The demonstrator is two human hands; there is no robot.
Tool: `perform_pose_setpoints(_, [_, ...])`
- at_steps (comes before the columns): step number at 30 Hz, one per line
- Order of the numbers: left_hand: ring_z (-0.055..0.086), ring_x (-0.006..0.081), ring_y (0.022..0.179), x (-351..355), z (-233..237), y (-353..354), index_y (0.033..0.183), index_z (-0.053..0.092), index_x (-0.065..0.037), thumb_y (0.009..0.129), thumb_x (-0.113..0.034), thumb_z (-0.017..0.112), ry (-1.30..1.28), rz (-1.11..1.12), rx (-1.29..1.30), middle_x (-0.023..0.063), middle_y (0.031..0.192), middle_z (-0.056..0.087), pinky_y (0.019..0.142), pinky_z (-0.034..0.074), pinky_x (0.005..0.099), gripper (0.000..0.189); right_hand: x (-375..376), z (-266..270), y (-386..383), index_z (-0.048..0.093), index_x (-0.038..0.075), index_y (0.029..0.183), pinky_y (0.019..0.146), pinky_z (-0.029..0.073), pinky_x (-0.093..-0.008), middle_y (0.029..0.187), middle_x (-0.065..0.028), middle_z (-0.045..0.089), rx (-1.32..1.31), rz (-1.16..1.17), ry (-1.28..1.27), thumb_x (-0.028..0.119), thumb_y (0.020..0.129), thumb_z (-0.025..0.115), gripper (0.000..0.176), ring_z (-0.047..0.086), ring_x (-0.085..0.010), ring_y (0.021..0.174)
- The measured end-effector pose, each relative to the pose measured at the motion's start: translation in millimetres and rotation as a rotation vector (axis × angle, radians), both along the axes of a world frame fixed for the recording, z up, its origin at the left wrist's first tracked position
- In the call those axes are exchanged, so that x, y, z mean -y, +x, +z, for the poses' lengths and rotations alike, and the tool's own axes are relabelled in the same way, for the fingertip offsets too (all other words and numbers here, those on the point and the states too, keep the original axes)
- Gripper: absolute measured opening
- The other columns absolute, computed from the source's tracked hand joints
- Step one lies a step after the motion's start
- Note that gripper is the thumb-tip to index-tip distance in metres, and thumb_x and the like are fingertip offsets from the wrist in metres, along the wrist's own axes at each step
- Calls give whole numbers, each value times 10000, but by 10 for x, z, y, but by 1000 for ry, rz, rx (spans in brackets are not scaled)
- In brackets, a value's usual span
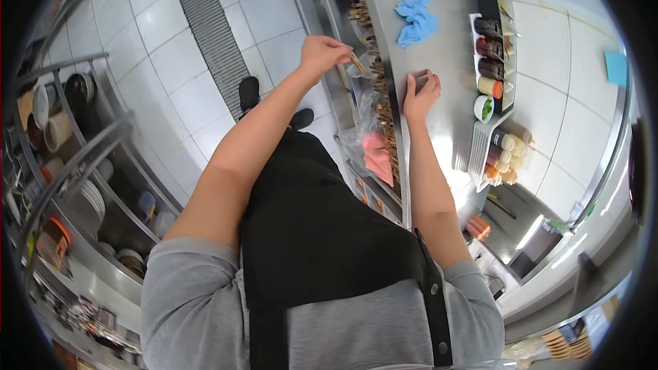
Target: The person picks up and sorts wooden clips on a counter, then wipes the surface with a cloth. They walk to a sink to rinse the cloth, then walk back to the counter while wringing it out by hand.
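Left hand [322, 55] pinching, right hand [422, 99] half curled over the steel counter [452, 62], I reached beside a crowded wooden row [357, 10], fingertips holding one small wooden piece [357, 63]; so shallow a grip might have let it drop.

Crumpled light-blue cloth [416, 19].
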State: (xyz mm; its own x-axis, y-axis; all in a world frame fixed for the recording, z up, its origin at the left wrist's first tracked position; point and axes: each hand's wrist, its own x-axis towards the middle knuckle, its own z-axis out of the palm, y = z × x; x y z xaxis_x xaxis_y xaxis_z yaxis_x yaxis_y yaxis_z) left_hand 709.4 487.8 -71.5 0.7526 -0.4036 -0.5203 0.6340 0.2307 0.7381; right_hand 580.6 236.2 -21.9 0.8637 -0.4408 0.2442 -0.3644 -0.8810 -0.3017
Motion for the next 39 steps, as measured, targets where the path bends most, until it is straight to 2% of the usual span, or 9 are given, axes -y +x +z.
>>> perform_pose_setpoints(2, [707, 204, 723, 113, -395, -114, 894, 681, 122, 789, -43, 741, 18, 37, -80, 156, 828, 699, 659, 598, 269, 205, -1, -109, -33, 443, 0, 1363, 1071, 284, -523, 1412, -280, 376, -10, -9, -70, 332, 926, 597, 570, 343, -448, 1283])
perform_pose_setpoints(7, [713, 228, 699, 120, -876, -358, 802, 646, 133, 752, 8, 726, 106, 36, -247, 178, 799, 689, 626, 609, 291, 156, -5, -169, -13, 464, 25, 1354, 1056, 280, -532, 1399, -248, 397, -9, -5, -137, 344, 945, 548, 526, 365, -415, 1272])
perform_pose_setpoints(11, [714, 233, 689, 67, -949, -459, 789, 642, 127, 754, 21, 708, 58, 92, -317, 178, 786, 686, 631, 613, 295, 130, -3, -153, 14, 473, 28, 1349, 1058, 284, -515, 1382, -223, 420, -21, 3, -149, 348, 945, 546, 520, 378, -396, 1262])
perform_pose_setpoints(23, [707, 231, 706, 118, -1182, -304, 768, 640, 135, 749, 35, 727, 23, 103, -260, 187, 789, 679, 648, 611, 292, 133, -16, -157, 15, 486, 18, 1344, 1045, 299, -493, 1359, -223, 443, -28, 8, -167, 346, 950, 536, 515, 399, -388, 1243])
perform_pose_setpoints(26, [705, 209, 699, 263, -1243, -373, 778, 656, 116, 727, 19, 759, 13, 35, -235, 162, 762, 683, 627, 597, 288, 151, -6, -152, 16, 487, 15, 1340, 1041, 300, -488, 1353, -218, 449, -32, 19, -157, 334, 947, 542, 510, 404, -384, 1235])
perform_pose_setpoints(29, [699, 177, 686, 265, -940, -392, 781, 677, 86, 698, -11, 807, 273, -262, -51, 132, 726, 689, 614, 573, 285, 183, 1, -144, 21, 486, 16, 1338, 1040, 300, -485, 1357, -207, 449, -37, 34, -155, 331, 944, 546, 508, 408, -380, 1229])
perform_pose_setpoints(32, [689, 155, 659, 532, -1163, -677, 774, 696, 49, 675, -52, 847, 165, -248, -8, 107, 703, 693, 612, 555, 283, 207, 9, -141, 3, 485, 13, 1336, 1040, 299, -483, 1363, -197, 446, -48, 38, -149, 327, 942, 549, 508, 406, -375, 1230])
perform_pose_setpoints(34, [688, 159, 657, 586, -1217, -768, 776, 698, 53, 676, -70, 856, 132, -268, -72, 113, 715, 697, 620, 557, 281, 223, 10, -152, 17, 485, 7, 1332, 1044, 297, -482, 1363, -198, 445, -51, 33, -154, 327, 941, 550, 509, 401, -377, 1235])
perform_pose_setpoints(39, [703, 175, 693, 553, -1123, -929, 794, 693, 68, 693, -73, 849, 49, -253, -90, 128, 737, 700, 624, 564, 282, 233, 68, -192, -38, 497, -11, 1301, 1061, 286, -470, 1359, -223, 442, -37, 39, -190, 295, 933, 573, 484, 373, -395, 1266])
